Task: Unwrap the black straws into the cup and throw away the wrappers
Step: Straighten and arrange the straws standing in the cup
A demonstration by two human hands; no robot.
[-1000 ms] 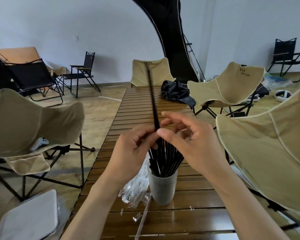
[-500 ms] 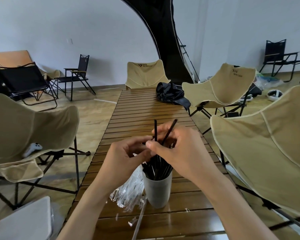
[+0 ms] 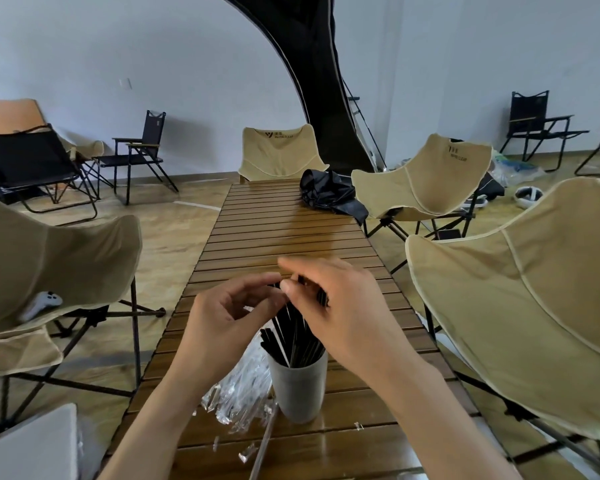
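A pale grey cup (image 3: 298, 393) stands on the wooden slat table (image 3: 284, 237) close in front of me, holding several black straws (image 3: 288, 336). Both hands meet just above the straw tops. My right hand (image 3: 347, 306) reaches over them from the right, and its thumb and fingers pinch the upper end of a black straw. My left hand (image 3: 222, 323) is curled on the left, its fingertips closing on the same straw tops. A small pale scrap shows in its palm, too small to identify. A pile of clear wrappers (image 3: 239, 393) lies left of the cup.
A long clear-wrapped stick (image 3: 262, 448) and small wrapper scraps (image 3: 246, 457) lie at the table's near edge. A black bag (image 3: 329, 195) sits at the far right end. Beige folding chairs (image 3: 516, 289) flank both sides of the table. A white controller (image 3: 42, 303) rests on the left chair.
The tall straw that stood above my hands has gone down into the cup among the others. Both hands have sunk with it and stay together over the straw tops.
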